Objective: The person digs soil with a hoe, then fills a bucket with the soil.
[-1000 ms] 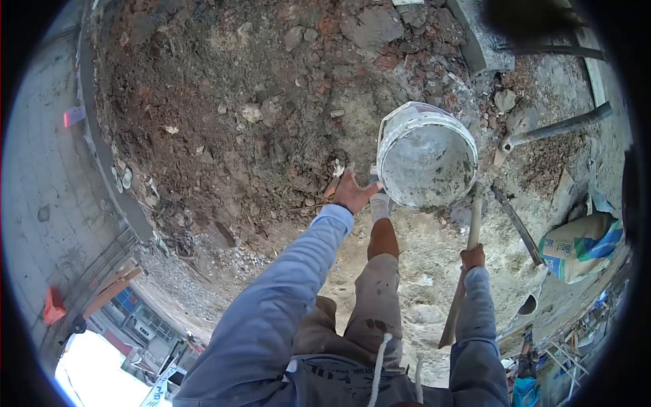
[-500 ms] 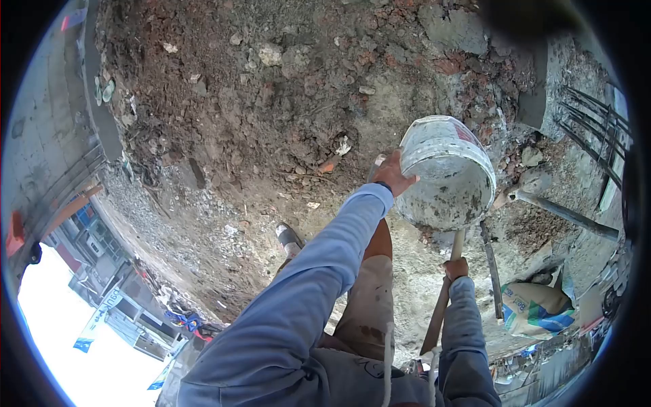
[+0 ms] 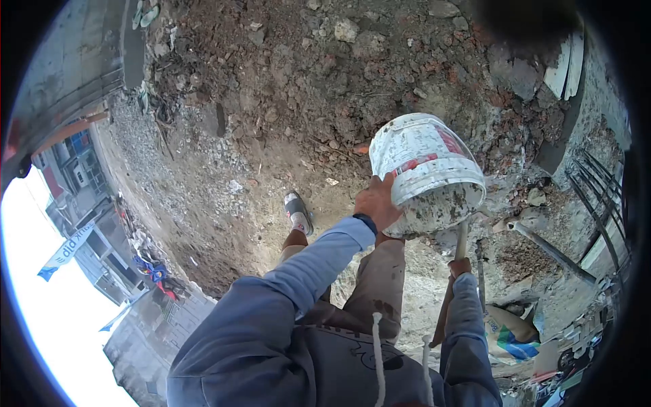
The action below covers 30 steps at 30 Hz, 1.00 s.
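Observation:
A white plastic bucket (image 3: 424, 159), smeared with mud and marked in red, is tipped with its mouth toward my body. My left hand (image 3: 380, 205) is closed on the side of its rim, a dark band around the wrist. Inside, the wall is spattered with grey dirt. My right hand (image 3: 460, 267) is wrapped around a wooden tool handle (image 3: 447, 305) below the bucket. The handle's upper end reaches the bucket's mouth, and the tool's head cannot be made out.
Rubble and loose soil (image 3: 291, 102) spread ahead of me. On the right lie a pole (image 3: 553, 251), dark rods (image 3: 597, 210) and a printed sack (image 3: 512, 336). My shod foot (image 3: 298, 210) stands left of the bucket. A concrete structure (image 3: 74, 54) borders the upper left.
The bucket has tipped further, so its outer side shows more and its inside less. My left hand has turned with it. The right hand keeps its hold on the handle; the view has shifted.

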{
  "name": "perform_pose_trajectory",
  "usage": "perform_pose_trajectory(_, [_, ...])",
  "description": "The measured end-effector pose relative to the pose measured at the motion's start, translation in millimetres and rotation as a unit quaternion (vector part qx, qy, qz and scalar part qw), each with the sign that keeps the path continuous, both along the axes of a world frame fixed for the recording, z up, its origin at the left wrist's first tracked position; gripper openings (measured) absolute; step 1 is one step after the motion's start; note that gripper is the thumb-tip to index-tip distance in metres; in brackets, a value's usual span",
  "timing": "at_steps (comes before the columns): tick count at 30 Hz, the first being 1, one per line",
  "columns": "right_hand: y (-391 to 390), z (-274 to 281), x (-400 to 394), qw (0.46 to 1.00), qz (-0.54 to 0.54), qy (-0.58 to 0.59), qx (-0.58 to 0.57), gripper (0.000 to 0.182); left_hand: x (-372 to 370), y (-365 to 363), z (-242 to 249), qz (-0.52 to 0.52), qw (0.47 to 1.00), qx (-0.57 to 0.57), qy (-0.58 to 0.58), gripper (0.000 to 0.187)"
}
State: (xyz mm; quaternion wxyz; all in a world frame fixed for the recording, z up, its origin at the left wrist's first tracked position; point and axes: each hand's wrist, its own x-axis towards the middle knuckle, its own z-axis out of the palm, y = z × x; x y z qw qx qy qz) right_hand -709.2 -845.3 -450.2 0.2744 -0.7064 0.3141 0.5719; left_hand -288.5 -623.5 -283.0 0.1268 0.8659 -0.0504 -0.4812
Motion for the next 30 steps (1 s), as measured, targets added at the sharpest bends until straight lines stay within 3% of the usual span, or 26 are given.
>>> perform_pose_trajectory(2, [4, 33, 50, 0.985, -0.05, 0.047, -0.161, 0.045, 2, 46, 29, 0.065, 0.996, 0.042, -0.045, 0.07])
perform_pose_trajectory(3, [5, 60, 89, 0.984, -0.062, 0.077, -0.149, 0.053, 2, 66, 39, 0.086, 0.991, 0.095, -0.044, 0.066])
perform_pose_trajectory(8, [19, 94, 141, 0.987, -0.045, 0.018, -0.155, 0.045, -17, 171, 52, 0.255, 0.938, 0.215, -0.094, 0.068])
perform_pose_trajectory(12, [35, 107, 158, 0.982, -0.035, 0.003, -0.188, 0.041, -25, 239, 22, 0.416, 0.858, 0.227, -0.197, 0.068])
perform_pose_trajectory(14, [45, 106, 155, 0.978, -0.044, -0.033, -0.203, 0.04, -16, 263, 1, 0.416, 0.846, 0.26, -0.209, 0.072])
perform_pose_trajectory(15, [52, 112, 162, 0.981, -0.037, -0.008, -0.191, 0.06, -13, 281, -26, 0.414, 0.851, 0.252, -0.203, 0.072])
perform_pose_trajectory(17, [67, 112, 145, 0.977, -0.048, -0.014, -0.209, 0.063, -9, 319, -89, 0.51, 0.794, 0.305, -0.131, 0.077])
perform_pose_trajectory(18, [75, 111, 140, 0.974, -0.056, -0.03, -0.219, 0.067, -1, 331, -102, 0.512, 0.796, 0.298, -0.125, 0.077])
perform_pose_trajectory(20, [99, 120, 144, 0.967, -0.069, -0.056, -0.237, 0.059, 11, 356, -122, 0.589, 0.717, 0.355, -0.117, 0.079])
perform_pose_trajectory(22, [114, 124, 143, 0.966, -0.086, -0.017, -0.244, 0.049, 40, 368, -95, 0.56, 0.759, 0.321, -0.085, 0.077])
perform_pose_trajectory(24, [126, 117, 132, 0.958, -0.083, -0.008, -0.274, 0.048, 33, 410, -109, 0.554, 0.783, 0.269, -0.082, 0.082])
perform_pose_trajectory(26, [142, 134, 160, 0.952, -0.152, 0.024, -0.264, 0.048, 27, 439, -117, 0.502, 0.816, 0.278, -0.072, 0.086])
perform_pose_trajectory(30, [123, 101, 135, 0.964, -0.08, 0.032, -0.252, 0.047, 53, 415, -46, 0.382, 0.862, 0.318, -0.1, 0.083])
